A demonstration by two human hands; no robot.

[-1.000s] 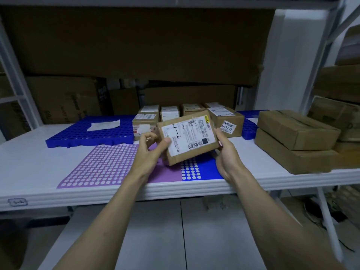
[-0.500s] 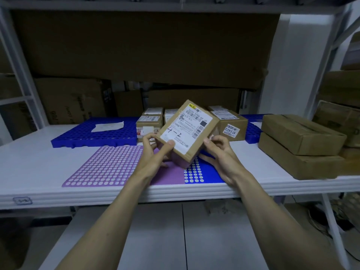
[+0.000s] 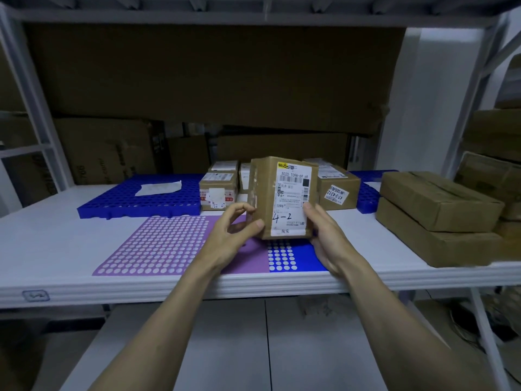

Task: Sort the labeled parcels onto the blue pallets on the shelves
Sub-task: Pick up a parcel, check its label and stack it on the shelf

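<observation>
I hold a small brown parcel [image 3: 283, 197] upright above the shelf's front, its white label facing me with "4-2" handwritten on it. My left hand [image 3: 234, 235] grips its lower left edge and my right hand [image 3: 324, 235] its lower right edge. Behind it, several labeled parcels [image 3: 218, 190] stand in a cluster on the shelf, one marked 17-3-4312 [image 3: 337, 190]. A blue pallet [image 3: 141, 200] with a white slip of paper [image 3: 159, 187] on it lies at the back left. Another blue pallet [image 3: 366, 196] shows at the back right.
A purple and blue perforated mat [image 3: 174, 244] lies flat on the white shelf [image 3: 42, 249] under my hands. Two stacked flat cartons [image 3: 439, 218] sit at the right. Large cardboard boxes [image 3: 104, 150] line the back. Shelf uprights [image 3: 33, 108] stand at left and right.
I have turned the parcel from lying sideways to standing upright, so its label now reads straight. Both hands shifted down to its lower edges.
</observation>
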